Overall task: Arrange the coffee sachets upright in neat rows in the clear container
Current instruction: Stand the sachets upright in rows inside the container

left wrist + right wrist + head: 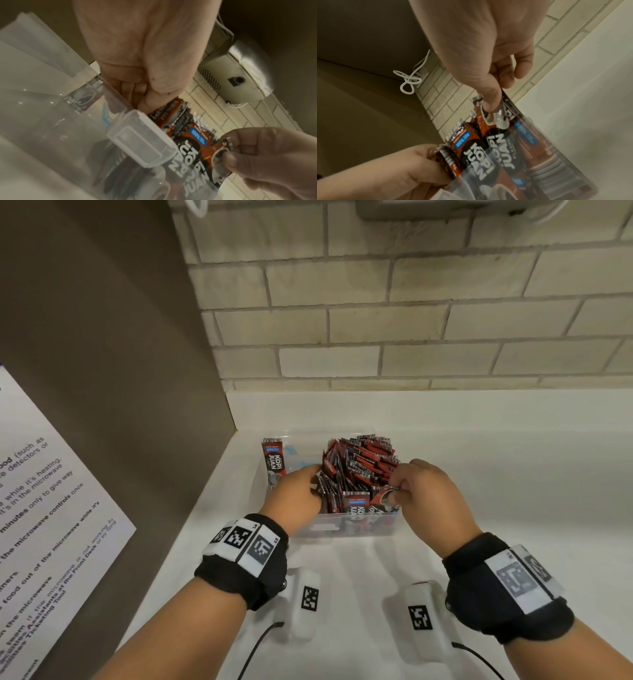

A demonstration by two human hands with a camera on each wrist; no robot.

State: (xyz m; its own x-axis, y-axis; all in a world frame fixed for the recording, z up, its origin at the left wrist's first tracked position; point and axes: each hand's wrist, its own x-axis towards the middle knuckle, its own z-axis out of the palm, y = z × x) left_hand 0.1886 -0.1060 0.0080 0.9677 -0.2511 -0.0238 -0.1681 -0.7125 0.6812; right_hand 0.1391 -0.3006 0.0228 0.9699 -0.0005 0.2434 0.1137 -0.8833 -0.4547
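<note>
While left hand (296, 496) grips sachets' (359, 467) edge, right hand (428, 494) pinches one sachet (385, 496) — container (308, 530) roomy leftward.

White countertop (479, 474), with the clear container (342, 529) of coffee sachets (359, 470) directly on it

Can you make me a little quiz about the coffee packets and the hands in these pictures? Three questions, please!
1. True or false: the clear container sits on the white counter.
2. What does the right hand pinch? A) a coffee sachet B) a spoon C) a pencil
3. Fill in the gap: the lone sachet stands upright at the container's ____ end, apart from the packed bunch.

Key: 1 true; 2 A; 3 left.
</note>
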